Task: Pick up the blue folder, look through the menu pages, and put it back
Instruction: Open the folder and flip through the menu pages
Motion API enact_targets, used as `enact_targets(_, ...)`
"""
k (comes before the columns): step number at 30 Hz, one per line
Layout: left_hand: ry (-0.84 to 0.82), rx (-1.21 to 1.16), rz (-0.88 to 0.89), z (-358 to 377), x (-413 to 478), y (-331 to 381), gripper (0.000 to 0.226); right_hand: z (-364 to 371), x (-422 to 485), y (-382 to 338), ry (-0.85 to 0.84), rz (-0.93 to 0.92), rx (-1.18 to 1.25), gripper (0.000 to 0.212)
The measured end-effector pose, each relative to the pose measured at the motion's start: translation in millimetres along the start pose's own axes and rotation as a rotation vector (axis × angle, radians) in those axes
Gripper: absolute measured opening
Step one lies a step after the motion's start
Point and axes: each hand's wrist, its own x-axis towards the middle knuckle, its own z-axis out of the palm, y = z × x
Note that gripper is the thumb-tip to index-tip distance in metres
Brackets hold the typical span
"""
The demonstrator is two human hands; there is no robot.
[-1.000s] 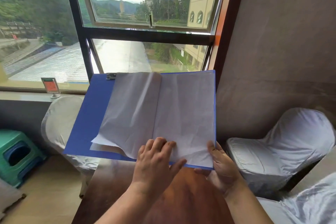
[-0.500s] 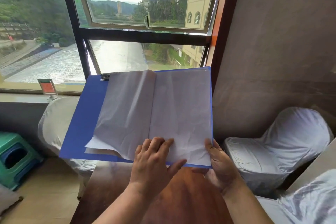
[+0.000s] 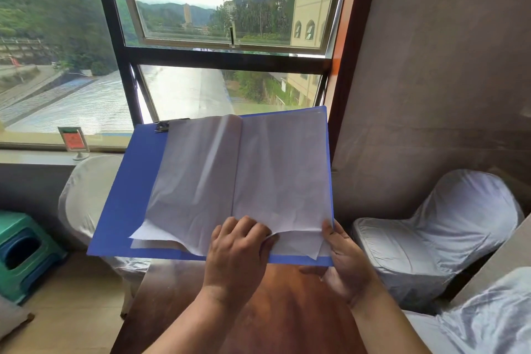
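Note:
The blue folder [image 3: 138, 190] is held open in the air above a brown table, facing me. White menu pages [image 3: 258, 175] lie spread across it, and a small metal clip [image 3: 162, 126] sits at its top left. My right hand [image 3: 344, 261] grips the folder's lower right corner from beneath, thumb on top. My left hand [image 3: 238, 247] rests at the bottom middle, fingers curled on the lower edge of the right-hand page, which is lifted and crumpled there.
The brown wooden table [image 3: 281, 310] is below the folder. White-covered chairs stand at the left [image 3: 83, 198] and right [image 3: 448, 233]. A green stool [image 3: 23, 250] is at the far left. A small red sign [image 3: 73, 141] stands on the window sill.
My left hand's fingers have curled and gathered the bottom edge of the right-hand page, lifting it off the pages beneath. The folder stays held in about the same place.

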Motion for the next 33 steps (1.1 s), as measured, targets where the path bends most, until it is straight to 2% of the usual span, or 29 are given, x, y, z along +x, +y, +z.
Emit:
enact_targets(3, 0.029, -0.122, -0.108, -4.0, 1.6, -7.3, 0.027, -1.8, -2.5, -4.0, 0.014, -0.009, 0.0, 0.031)
enact_targets(7, 0.013, -0.452, -0.588, -14.8, 3.7, -18.0, 0.03, -4.2, -4.1, -11.2, 0.009, -0.033, -0.019, 0.039)
enact_targets(8, -0.001, -0.486, -0.659, -15.4, 2.6, -19.9, 0.033, -5.1, -3.6, -12.6, 0.015, -0.035, -0.011, 0.04)
enact_targets(11, -0.031, -0.509, -0.757, -12.8, -2.3, -25.9, 0.035, -5.2, -1.9, -15.7, 0.031, -0.033, 0.009, 0.036)
enact_targets(15, 0.05, -0.712, -0.951, -12.8, -6.8, -36.5, 0.017, -2.5, 0.4, -19.1, 0.061, -0.037, 0.009, 0.037)
enact_targets(19, 0.018, -0.759, -0.951, -12.3, -18.8, -38.2, 0.01, 1.9, 1.2, -20.6, 0.099, -0.049, -0.024, 0.043)
enact_targets(23, 0.081, -1.116, -1.215, -12.8, -17.8, -50.4, 0.042, 6.4, 0.5, -23.2, 0.095, -0.065, -0.03, 0.038)
enact_targets(26, 0.084, -1.095, -1.384, -11.8, -13.3, -72.6, 0.043, 7.3, -0.7, -25.4, 0.065, -0.055, -0.022, 0.039)
enact_targets(30, 0.154, -1.021, -1.409, -11.5, -14.3, -93.8, 0.029, 3.0, 1.3, -28.3, 0.051, -0.046, 0.006, 0.036)
enact_targets(33, 0.141, -0.967, -1.414, -11.8, -18.7, -97.7, 0.044, -1.5, 5.0, -27.8, 0.05, -0.05, 0.015, 0.036)
